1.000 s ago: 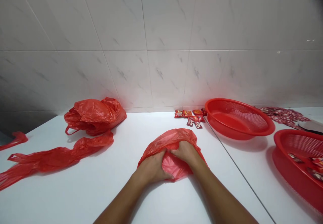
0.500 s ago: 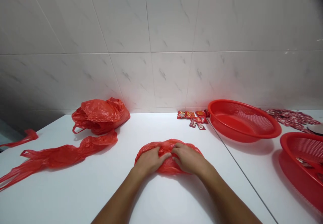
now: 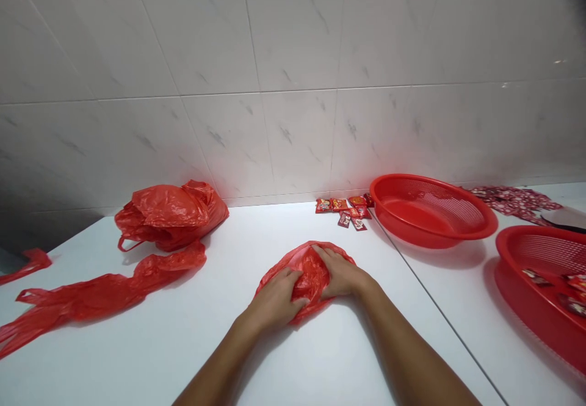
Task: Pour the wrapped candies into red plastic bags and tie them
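- Plastic bag (image 3: 311,278), the red one being handled: where's it at?

- Lying on the white worktop (image 3: 192,357), close in front of the person, bunched into a rumpled, roundish patch.

- And the hands? Pinching it or what?

- Spread, I'd say. Left hand (image 3: 275,301) is on the bag's left side, thumb well away from the fingers. Right hand (image 3: 341,273) is on the right side, fingers angled toward the far edge, thumb out on its own. They're apart, with red film showing between. Can't tell if any plastic is tucked under the palms tho.

- What else is around?

- Over left, a puffy red bundle (image 3: 171,213) by the tiled wall (image 3: 297,39), plus a long crumpled bag (image 3: 105,296) stretched out in front of it. Beyond the hands, a cluster of little packets (image 3: 339,204) just beside a red basket (image 3: 425,213). Second basket (image 3: 535,315) sits nearer, cut off by the right edge, with some wrapped pieces (image 3: 536,276) inside.
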{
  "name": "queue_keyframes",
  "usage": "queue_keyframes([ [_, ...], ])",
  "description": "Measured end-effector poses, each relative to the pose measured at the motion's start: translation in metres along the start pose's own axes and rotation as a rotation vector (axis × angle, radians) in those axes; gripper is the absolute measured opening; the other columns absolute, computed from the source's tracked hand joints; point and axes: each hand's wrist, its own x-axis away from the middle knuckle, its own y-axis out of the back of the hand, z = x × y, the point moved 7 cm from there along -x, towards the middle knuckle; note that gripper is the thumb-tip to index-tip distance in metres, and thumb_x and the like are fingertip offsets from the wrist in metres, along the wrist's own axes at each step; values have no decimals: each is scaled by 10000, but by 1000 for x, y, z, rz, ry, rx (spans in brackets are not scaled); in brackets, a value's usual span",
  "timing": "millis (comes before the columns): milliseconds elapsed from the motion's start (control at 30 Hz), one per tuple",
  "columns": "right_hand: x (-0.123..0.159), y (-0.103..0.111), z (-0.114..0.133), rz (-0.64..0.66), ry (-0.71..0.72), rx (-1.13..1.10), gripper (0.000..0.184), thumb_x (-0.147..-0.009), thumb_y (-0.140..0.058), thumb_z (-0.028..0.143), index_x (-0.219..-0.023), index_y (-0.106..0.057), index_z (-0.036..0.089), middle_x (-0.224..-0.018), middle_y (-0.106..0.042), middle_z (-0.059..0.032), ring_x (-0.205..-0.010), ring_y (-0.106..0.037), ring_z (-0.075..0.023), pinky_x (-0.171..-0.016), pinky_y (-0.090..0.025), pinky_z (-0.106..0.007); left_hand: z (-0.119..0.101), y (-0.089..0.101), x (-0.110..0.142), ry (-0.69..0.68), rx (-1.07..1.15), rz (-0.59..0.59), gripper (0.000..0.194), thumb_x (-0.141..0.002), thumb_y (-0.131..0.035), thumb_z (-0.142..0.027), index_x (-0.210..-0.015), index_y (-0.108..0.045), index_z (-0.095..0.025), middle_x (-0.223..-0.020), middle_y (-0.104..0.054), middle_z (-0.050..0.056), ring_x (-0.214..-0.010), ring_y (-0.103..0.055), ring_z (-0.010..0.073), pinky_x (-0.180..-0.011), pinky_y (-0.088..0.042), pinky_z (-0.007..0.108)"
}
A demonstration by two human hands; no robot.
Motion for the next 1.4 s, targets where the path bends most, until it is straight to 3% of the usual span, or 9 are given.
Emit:
queue_keyframes([
  [133, -1, 5, 0, 59, -5, -16, 1454, -559, -918, 416, -1707, -27, 372, -1772, -135, -76, -1605, -218, -345, -1239, -346, -481, -29, 13, 5, -100, -90, -137, 387, -894, -598, -187, -1258, -706, -259, -1341, -702, 79, -1076, -730, 282, -834, -601, 388],
  [267, -2, 6, -4, 84, -35, 0, 1437, -562, -928, 420, -1708, -62, 368, -1786, -45, -67, -1623, -140, -372, -1254, -316, -499, -48, 15, 2, -367, -147, -249, 372, -923, -521, -98, -1166, -745, -267, -1233, -753, 52, -1110, -689, 274, -942, -583, 436],
  [333, -3, 8, -4, 71, -4, -9, 1435, -552, -936, 424, -1711, -94, 343, -1776, -118, -88, -1609, -189, -374, -1249, -324, -491, -33, 8, -3, -393, -125, -238, 379, -962, -496, -141, -1217, -739, -282, -1219, -764, 48, -1080, -702, 265, -952, -588, 442],
  [567, -5, 14, -6, 41, 55, -39, 1412, -521, -945, 417, -1699, -168, 367, -1689, -340, -114, -1487, -409, -394, -1160, -422, -505, 53, 14, -14, -133, -26, -360, 381, -1004, -563, -441, -1323, -684, -270, -1309, -740, 59, -1177, -707, 292, -1002, -592, 450],
  [800, -3, 6, -7, 72, 16, -5, 1364, -572, -917, 476, -1704, -168, 346, -1713, -293, -114, -1551, -300, -390, -1184, -382, -500, 1, 20, 12, -534, -84, -569, 275, -1005, -529, -199, -1109, -772, -277, -1145, -782, 63, -1131, -705, 253, -1071, -531, 469],
  [967, -1, 3, -5, 72, -5, 11, 1447, -542, -936, 497, -1706, -85, 376, -1741, -216, -120, -1572, -251, -403, -1181, -379, -529, 14, -7, -10, -263, -230, -355, 623, -965, -636, -453, -1544, -547, -243, -1655, -457, 111, -1560, -356, 392, -1277, -272, 621],
  [1133, 8, 1, 3, 74, -24, -5, 1363, -556, -926, 457, -1696, -182, 390, -1706, -294, -123, -1478, -415, -410, -1106, -449, -522, 62, -14, -23, 23, -208, -100, 937, -885, -569, -783, -1597, -477, -181, -1746, -230, 162, -1611, -217, 418, -1302, -146, 642],
  [1267, 21, 1, 18, 15, -56, 66, 1116, -641, -866, 497, -1641, -385, 368, -1719, -293, -114, -1494, -404, -429, -1103, -456, -547, 69, -9, -17, 53, -181, -59, 1010, -850, -571, -823, -1602, -462, -157, -1754, -186, 173, -1632, -155, 388, -1317, -99, 602],
  [1400, 31, 11, 46, -148, 70, 137, 830, -726, -809, 555, -1485, -622, 278, -1617, -479, -115, -1442, -483, -395, -1134, -447, -517, 69, -10, -13, 25, -144, -44, 1032, -841, -591, -819, -1607, -445, -142, -1751, -192, 191, -1636, -134, 386, -1317, -86, 608],
])
